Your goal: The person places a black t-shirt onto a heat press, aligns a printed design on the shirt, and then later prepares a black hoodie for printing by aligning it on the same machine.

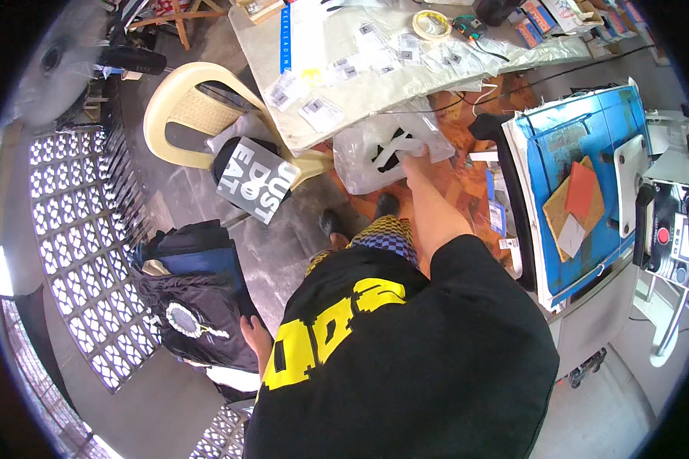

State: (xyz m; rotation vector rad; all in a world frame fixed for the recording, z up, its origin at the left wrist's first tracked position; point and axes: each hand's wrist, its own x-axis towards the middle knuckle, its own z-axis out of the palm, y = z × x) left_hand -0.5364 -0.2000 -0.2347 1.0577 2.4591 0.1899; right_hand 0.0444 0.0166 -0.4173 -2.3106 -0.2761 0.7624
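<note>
My right hand (415,164) reaches forward and down to a clear plastic bag (360,158) beside the table's front edge. Its fingers are closed on the bag's crumpled plastic near the opening. Something black with white shows in the bag, too covered to name. My left hand (256,334) is low at my left side, fingers stretched out against the edge of a pile of folded dark clothes (207,294). On top of that pile lies a black garment with a round white print (182,320).
A cream plastic chair (177,145) holds a dark item and a grey printed sheet (256,180). The white-covered table (321,73) carries labels, a tape roll (432,25) and a teal-handled tool (469,27). At right stands a heat press (670,237) near a blue board (620,126).
</note>
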